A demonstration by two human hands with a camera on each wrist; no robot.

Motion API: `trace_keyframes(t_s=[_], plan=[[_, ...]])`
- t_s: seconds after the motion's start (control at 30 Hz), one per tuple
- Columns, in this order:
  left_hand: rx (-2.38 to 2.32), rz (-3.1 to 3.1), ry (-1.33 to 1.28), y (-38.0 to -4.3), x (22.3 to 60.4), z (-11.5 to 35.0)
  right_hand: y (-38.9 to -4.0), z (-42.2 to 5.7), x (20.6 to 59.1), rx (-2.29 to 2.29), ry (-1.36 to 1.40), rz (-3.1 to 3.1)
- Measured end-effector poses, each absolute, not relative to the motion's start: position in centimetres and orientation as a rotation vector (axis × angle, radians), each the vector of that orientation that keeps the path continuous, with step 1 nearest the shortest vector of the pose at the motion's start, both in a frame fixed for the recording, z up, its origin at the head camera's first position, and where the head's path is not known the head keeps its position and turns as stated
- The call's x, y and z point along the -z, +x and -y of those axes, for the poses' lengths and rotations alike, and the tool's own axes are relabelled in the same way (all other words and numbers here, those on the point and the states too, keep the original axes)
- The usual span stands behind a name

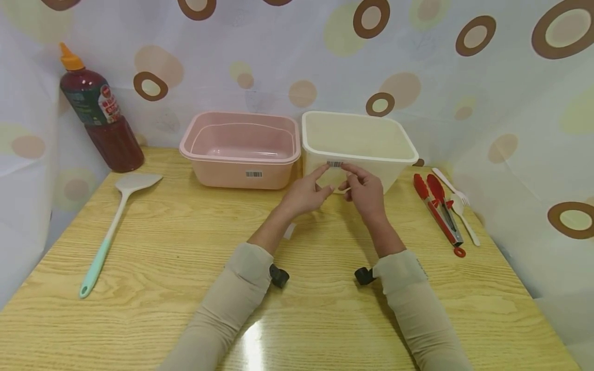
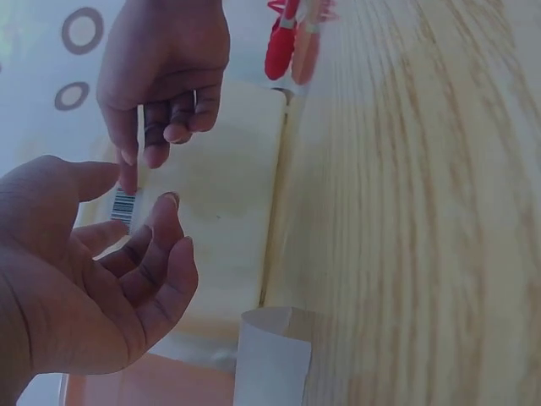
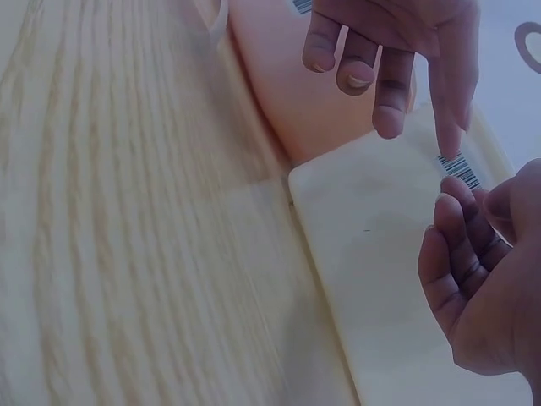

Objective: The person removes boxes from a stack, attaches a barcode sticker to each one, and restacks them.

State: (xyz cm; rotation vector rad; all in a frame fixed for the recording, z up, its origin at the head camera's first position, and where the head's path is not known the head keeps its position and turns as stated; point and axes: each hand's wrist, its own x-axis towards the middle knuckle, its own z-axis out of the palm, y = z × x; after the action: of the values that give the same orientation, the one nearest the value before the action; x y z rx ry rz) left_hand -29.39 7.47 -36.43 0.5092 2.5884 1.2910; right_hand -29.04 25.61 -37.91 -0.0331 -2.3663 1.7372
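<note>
A cream plastic bin (image 1: 387,169) stands at the back of the table, a small barcode sticker (image 1: 335,164) on its front wall just below the rim. My left hand (image 1: 303,195) has its index fingertip at the sticker's left end; the other fingers are loosely bent. From the other side, my right hand (image 1: 365,195) puts its index fingertip at the right end, its remaining fingers curled loosely. Both wrist views show the barcode (image 2: 123,209) between the fingertips, apparently flat on the bin. Neither hand holds anything.
Left of the bin stands a pink basin (image 1: 269,175). Farther left are a spatula (image 1: 111,226) and a red sauce bottle (image 1: 102,116). Red-tipped tongs (image 1: 438,214), a white fork (image 1: 450,185) and a white spoon (image 1: 465,219) lie right. A white paper strip (image 1: 289,231) lies near my left wrist.
</note>
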Motion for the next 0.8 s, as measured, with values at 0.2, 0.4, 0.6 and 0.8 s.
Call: trace_keyframes(t_s=[0.2,0.4,0.6,0.8], plan=[[-1.278,-2.575,0.541,-29.37,36.73,-7.71,-29.17,-25.27,38.27,-1.764,-0.025,2.419],[-1.315,-2.573,0.566,-29.39,36.67,-7.77,-29.25,-25.10,38.25,-1.802,0.031,2.419],[-1.344,-2.559,0.578,-29.49,36.67,-7.62,-29.10,-25.12,37.93,-1.818,0.082,2.406],[-1.366,-2.548,0.572,-29.49,36.73,-7.42,-28.97,-25.59,37.83,-1.801,0.049,2.379]])
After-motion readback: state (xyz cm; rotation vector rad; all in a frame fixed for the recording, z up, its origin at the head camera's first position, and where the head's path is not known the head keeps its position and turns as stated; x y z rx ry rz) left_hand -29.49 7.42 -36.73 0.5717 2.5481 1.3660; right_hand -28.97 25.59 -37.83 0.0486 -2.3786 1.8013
